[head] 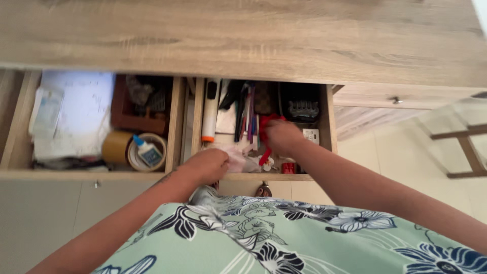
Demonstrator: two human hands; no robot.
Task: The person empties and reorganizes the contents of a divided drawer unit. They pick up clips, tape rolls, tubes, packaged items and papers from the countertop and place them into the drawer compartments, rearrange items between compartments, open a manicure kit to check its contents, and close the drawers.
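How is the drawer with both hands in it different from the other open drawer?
The right drawer is narrower than the left drawer. The right drawer is crammed with pens, a white tube and something red, and the left hand and right hand are inside; the left drawer holds papers, tape rolls and a glue bottle, with no hand in it. Both are pulled open, pale wood, under the same desktop.

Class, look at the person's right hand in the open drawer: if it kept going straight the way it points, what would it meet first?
The right hand points toward the drawer's back. It already touches a red item; beyond that, the pens likely come first, though depth is unclear.
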